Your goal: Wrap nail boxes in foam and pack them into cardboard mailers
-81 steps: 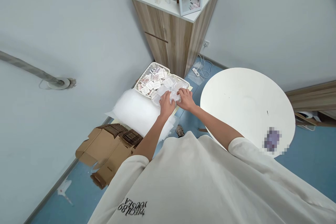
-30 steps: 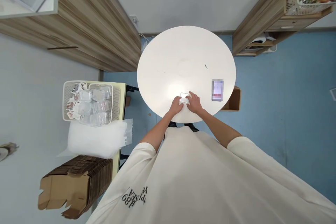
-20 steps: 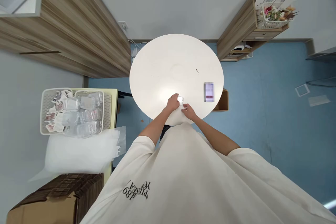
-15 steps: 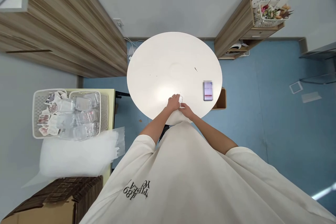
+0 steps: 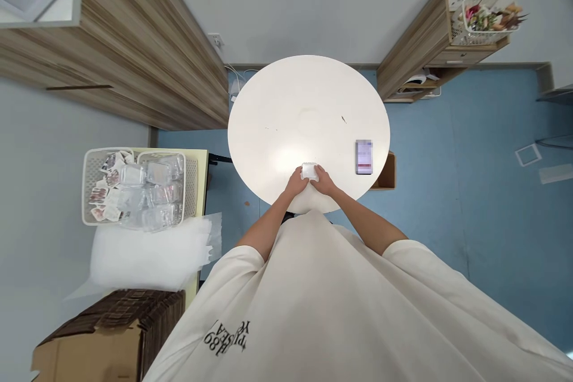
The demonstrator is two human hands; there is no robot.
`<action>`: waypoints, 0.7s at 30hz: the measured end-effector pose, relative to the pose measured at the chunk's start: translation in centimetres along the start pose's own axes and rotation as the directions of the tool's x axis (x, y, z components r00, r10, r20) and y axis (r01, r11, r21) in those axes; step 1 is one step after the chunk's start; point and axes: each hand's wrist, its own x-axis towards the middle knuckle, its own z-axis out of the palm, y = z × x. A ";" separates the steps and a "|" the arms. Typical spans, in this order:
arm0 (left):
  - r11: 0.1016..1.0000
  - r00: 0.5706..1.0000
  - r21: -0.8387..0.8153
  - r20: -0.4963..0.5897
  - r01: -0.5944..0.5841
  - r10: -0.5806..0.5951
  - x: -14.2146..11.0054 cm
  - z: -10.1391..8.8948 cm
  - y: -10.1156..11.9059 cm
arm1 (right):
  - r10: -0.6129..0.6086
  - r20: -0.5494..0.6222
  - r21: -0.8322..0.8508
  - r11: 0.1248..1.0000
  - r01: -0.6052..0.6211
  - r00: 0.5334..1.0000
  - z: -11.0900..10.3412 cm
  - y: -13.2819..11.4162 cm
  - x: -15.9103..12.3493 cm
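Observation:
Near the front edge of the round white table (image 5: 308, 89), a small clear plastic box (image 5: 309, 171) is held between both hands. My left hand (image 5: 296, 181) grips its left side, fingers wrapped round it. On the opposite side my right hand (image 5: 324, 181) closes on the box too, its thumb over the near corner. The box faces up; whether its lid is closed is too small to tell. A phone (image 5: 364, 157) with a lit screen lies to the right of my right hand.
On a side table (image 5: 202, 185) at left stand a white basket of picture cards (image 5: 105, 196) and another of clear plastic boxes (image 5: 161, 193). White plastic bags (image 5: 147, 256) and a stack of cardboard (image 5: 107, 340) lie nearer me. A wooden cabinet (image 5: 179, 54) borders the table's far left.
The box has turned from narrow side-on to facing up. My right hand has shifted up along its right side, and the hands now hold it evenly. The view has moved slightly left.

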 end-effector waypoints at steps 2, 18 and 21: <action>0.999 0.999 -0.031 -0.016 0.037 -0.037 -0.3 0.0 -0.5 | 0.039 0.027 0.124 0.991 -0.042 0.999 0.3 0.4 -0.4; 0.979 0.992 -0.193 -0.093 0.063 -0.082 -1.3 0.1 0.8 | 0.205 -0.048 0.273 0.944 -0.185 0.978 0.7 0.3 -2.7; 0.985 0.987 -0.174 -0.157 -0.006 -0.022 -1.2 0.0 1.3 | 0.204 -0.101 0.245 0.954 -0.174 0.974 -0.3 -0.5 -2.1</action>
